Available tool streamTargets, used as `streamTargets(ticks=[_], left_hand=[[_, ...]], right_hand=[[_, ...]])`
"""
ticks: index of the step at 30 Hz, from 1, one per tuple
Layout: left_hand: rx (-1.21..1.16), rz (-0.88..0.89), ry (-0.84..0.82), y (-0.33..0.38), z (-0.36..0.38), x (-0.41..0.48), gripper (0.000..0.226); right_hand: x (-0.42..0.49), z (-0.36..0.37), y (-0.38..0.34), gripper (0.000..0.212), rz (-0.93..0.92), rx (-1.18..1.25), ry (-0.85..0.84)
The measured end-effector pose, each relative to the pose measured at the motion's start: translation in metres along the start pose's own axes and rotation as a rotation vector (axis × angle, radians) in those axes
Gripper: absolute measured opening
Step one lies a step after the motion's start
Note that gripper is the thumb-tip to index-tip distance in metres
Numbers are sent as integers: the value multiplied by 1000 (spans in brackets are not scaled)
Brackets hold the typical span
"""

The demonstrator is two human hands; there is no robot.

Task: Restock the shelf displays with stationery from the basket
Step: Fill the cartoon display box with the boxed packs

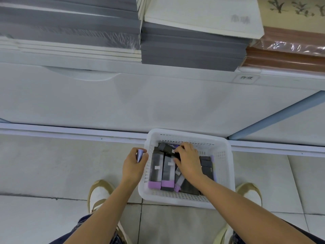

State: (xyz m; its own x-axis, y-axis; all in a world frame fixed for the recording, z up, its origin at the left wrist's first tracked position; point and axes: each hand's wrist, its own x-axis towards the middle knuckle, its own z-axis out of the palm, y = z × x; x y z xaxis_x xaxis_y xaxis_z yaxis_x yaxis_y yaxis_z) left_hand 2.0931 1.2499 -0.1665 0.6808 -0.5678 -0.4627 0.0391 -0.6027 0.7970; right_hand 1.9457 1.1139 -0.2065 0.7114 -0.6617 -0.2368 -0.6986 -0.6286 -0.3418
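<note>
R grip clamped on dark box in basket; L grip clamped round bluish item

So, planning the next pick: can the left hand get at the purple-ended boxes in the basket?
Probably, but not freely: the boxes lie uncovered right beside the left hand, yet it already holds a small bluish item.

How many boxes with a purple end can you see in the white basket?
3, side by side at the basket's near left: left box, middle box, right box. More may be hidden beneath the right hand and the dark boxes.
</note>
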Motion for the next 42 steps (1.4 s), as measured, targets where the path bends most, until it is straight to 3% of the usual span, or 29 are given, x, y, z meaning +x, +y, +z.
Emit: streamTargets(ticks=[7,11,15,23,28,33,36,42], left_hand=[[-12,2,20,-2,2,-2,11],[-2,1,21,0,2,-3,11],[4,9,-8,0,0,-6,7],[57,22,-23,-5,-1,-6,7],[59,6,-64,3,-2,-8,9],[-171,-51,-187,32,8,-25,27],[-346,-43,-251,59,11,-38,41],[-362,186,-131,100,-3,-57,30]], right_hand=[[-27,-4,-6,27,61,284,-109],[-22,-7,-20,47,362,600,-111],[-11,1,-41,62,485,498,-156],[-23,7,-43,47,419,620,-10],[-18,-19,-27,34,523,1034,-21],[-20,-59,-27,28,370,1311,-159],[-26,-87,-40,31,214,1380,-151],[-43,-139,-57,25,43,1337,-116]])
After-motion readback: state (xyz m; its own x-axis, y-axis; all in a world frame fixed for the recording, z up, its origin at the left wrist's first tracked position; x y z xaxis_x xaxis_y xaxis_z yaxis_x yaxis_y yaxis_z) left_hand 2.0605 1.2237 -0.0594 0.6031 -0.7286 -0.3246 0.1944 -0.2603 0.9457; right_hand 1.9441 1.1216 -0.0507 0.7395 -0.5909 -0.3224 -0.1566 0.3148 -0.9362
